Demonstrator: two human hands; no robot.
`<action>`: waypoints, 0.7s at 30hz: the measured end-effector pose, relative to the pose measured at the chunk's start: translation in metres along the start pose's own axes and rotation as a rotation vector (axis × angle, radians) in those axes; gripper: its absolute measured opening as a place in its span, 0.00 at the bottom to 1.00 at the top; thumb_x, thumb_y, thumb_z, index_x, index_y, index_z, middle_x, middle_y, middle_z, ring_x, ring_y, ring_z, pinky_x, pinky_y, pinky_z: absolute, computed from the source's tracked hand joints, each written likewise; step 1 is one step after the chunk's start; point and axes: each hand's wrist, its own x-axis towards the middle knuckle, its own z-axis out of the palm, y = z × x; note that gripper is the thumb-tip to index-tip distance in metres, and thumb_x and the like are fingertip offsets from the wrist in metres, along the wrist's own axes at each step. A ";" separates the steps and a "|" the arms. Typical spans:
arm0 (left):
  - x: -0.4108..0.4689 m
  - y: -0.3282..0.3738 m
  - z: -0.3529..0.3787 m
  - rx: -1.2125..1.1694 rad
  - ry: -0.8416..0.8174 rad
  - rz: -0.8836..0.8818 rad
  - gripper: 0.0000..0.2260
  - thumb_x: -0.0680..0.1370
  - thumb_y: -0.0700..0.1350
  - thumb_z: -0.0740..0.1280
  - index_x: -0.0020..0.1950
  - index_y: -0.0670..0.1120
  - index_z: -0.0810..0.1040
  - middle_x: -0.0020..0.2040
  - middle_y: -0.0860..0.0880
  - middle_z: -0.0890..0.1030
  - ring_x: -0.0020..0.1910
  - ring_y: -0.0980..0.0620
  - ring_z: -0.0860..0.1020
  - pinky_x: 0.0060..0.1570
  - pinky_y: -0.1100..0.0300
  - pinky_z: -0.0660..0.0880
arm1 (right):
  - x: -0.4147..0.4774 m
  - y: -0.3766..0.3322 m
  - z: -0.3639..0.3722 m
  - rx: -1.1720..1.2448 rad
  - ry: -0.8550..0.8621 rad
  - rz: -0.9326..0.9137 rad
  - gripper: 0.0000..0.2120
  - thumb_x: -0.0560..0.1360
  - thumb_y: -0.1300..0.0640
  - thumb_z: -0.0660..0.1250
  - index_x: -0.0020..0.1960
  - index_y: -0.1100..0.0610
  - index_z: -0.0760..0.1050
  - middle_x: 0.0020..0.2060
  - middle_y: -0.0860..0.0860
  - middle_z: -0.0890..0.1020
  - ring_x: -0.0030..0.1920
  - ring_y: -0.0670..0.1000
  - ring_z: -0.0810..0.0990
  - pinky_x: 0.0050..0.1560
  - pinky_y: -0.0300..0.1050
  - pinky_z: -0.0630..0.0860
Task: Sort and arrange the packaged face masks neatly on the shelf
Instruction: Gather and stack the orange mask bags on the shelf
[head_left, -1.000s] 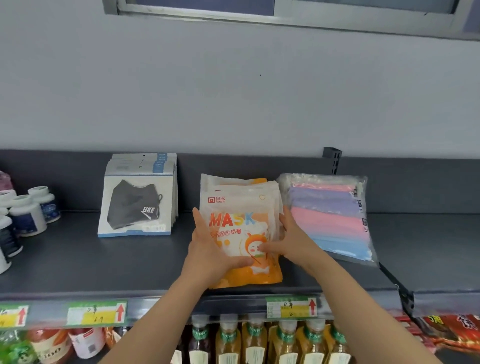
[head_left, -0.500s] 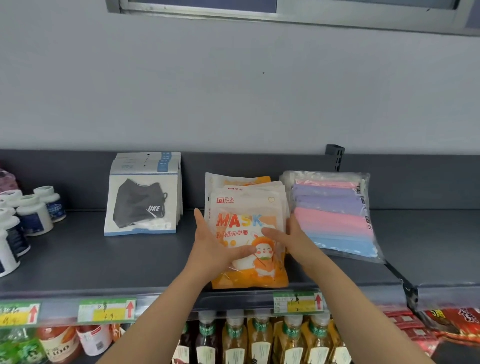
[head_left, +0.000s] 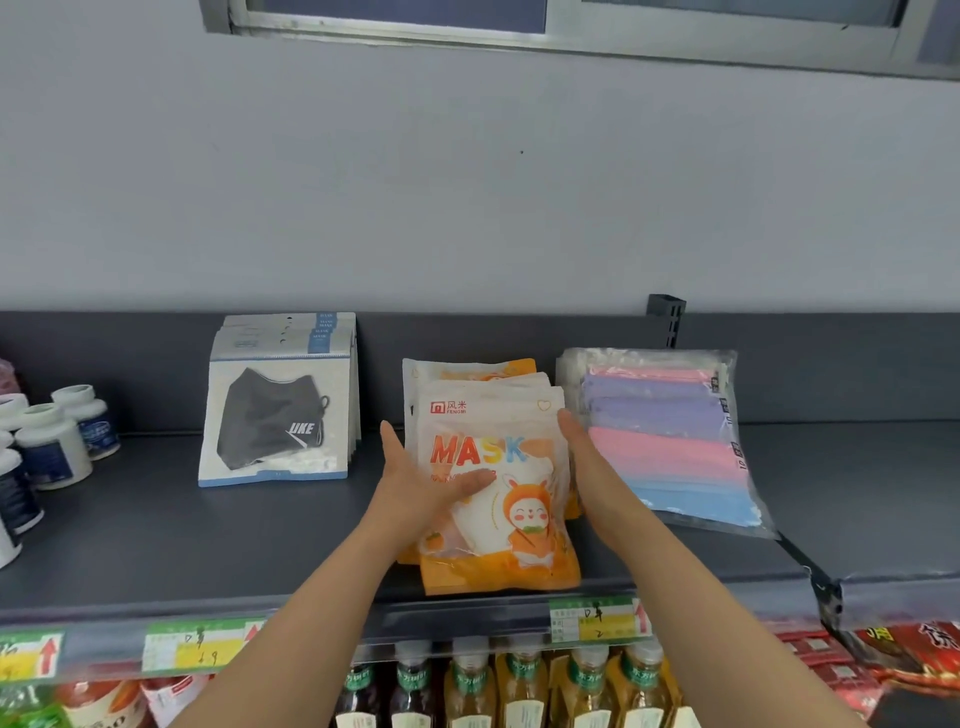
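A stack of orange-and-white MASK packs lies in the middle of the dark grey shelf. My left hand presses against the stack's left side, thumb laid across the top pack. My right hand lies flat against the stack's right edge, fingers straight. A stack of white packs showing a black mask leans against the back on the left. A clear bag of pink, purple and blue masks lies on the right, touching my right hand's side.
White pill bottles stand at the shelf's left end. A bracket rises behind the clear bag. Price tags line the front rail. Drink bottles and red snack packs fill the lower shelf.
Both hands have slid further back along the sides of the orange stack. My right hand has come off the top pack and now lies flat against the right edge.
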 end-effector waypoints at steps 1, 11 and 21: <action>0.002 -0.002 -0.002 -0.012 0.017 0.000 0.68 0.53 0.61 0.76 0.78 0.54 0.32 0.74 0.48 0.68 0.66 0.45 0.75 0.62 0.46 0.73 | 0.002 0.000 -0.003 0.016 0.040 -0.016 0.39 0.68 0.27 0.57 0.74 0.46 0.63 0.62 0.50 0.79 0.54 0.47 0.82 0.44 0.41 0.81; 0.011 -0.007 -0.004 -0.015 0.062 0.141 0.68 0.47 0.68 0.76 0.76 0.65 0.35 0.73 0.53 0.67 0.46 0.65 0.76 0.50 0.56 0.78 | 0.011 0.006 0.002 -0.195 0.059 -0.167 0.53 0.61 0.30 0.67 0.78 0.40 0.44 0.75 0.46 0.63 0.70 0.54 0.70 0.63 0.57 0.74; 0.032 0.001 -0.007 -0.108 0.032 0.114 0.60 0.58 0.68 0.73 0.77 0.63 0.34 0.71 0.48 0.72 0.49 0.53 0.85 0.40 0.58 0.82 | 0.033 -0.004 0.000 -0.060 -0.114 -0.114 0.54 0.60 0.25 0.62 0.78 0.42 0.44 0.74 0.46 0.64 0.66 0.50 0.73 0.57 0.47 0.77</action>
